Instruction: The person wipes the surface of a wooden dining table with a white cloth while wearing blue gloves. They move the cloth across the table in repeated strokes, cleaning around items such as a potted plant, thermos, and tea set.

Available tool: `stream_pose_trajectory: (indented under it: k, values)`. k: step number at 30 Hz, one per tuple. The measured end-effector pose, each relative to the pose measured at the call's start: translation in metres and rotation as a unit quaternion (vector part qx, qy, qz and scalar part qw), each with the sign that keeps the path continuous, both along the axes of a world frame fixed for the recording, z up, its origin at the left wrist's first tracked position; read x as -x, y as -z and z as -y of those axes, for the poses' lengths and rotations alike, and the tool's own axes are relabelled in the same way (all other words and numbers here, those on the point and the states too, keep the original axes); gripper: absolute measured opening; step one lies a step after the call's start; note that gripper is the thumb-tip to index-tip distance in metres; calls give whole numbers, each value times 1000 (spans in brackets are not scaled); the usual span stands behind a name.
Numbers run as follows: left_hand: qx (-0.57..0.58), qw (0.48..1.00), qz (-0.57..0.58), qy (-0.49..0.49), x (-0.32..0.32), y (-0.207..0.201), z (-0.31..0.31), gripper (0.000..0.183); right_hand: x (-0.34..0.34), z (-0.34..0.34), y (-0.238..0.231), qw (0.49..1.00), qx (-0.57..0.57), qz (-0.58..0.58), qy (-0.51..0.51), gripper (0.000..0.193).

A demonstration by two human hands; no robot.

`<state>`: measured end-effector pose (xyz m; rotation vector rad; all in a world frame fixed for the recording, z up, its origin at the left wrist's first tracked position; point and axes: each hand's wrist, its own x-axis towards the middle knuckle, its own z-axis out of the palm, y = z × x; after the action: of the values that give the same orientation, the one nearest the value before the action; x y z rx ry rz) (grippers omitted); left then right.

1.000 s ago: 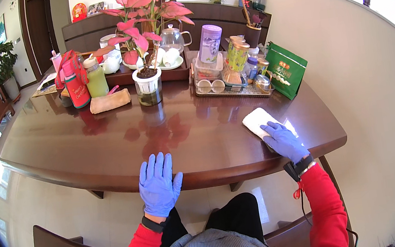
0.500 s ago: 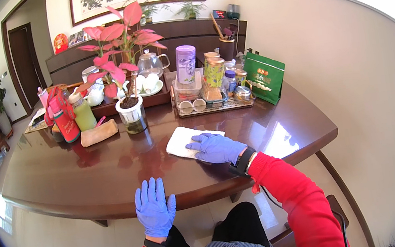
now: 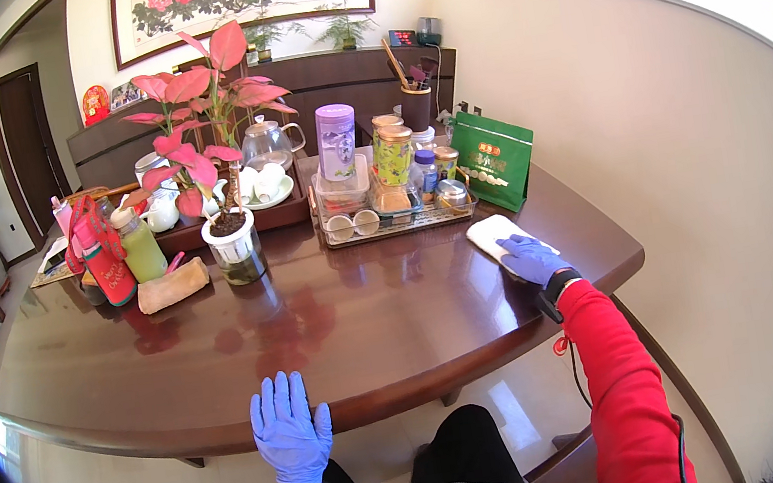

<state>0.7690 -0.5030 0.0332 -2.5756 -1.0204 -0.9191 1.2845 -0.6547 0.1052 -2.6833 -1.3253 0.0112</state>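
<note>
My right hand (image 3: 533,259), in a blue glove, presses flat with outstretched fingers on a folded white cloth (image 3: 489,232). The cloth lies on the glossy brown table (image 3: 390,340) near its right end, in front of the green bag (image 3: 497,162). My left hand (image 3: 292,430), gloved in blue too, rests palm down at the table's front edge. Its fingers are straight and it holds nothing. Part of the cloth is hidden under my right hand.
A tray (image 3: 395,228) of jars, cups and a purple canister (image 3: 337,145) stands left of the green bag. Further left are a potted pink-leaved plant (image 3: 236,248), a rolled tan cloth (image 3: 173,286), a green bottle (image 3: 140,246) and a red bottle (image 3: 109,271). Behind is a glass teapot (image 3: 267,145).
My right hand has slid the white cloth to the right and slightly away, toward the table's right end. My left hand stays at the front edge. The view has shifted slightly.
</note>
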Motion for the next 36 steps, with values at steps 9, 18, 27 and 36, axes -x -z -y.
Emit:
stream_pose_trajectory:
  k: [9,18,27,36]
  values:
    - [11,1000,-2,-5,-1,0,1,62,92,11,11,978,-29,47,-203,54]
    - [23,1000,-5,-2,0,0,2,59,128,49,27,967,-97,42,-233,51]
    - [-7,1000,-13,-12,-1,1,2,57,-10,128,26,991,-95,30,93,55]
    - [1,1000,-19,-21,0,3,1,58,68,100,48,988,-129,72,-33,53]
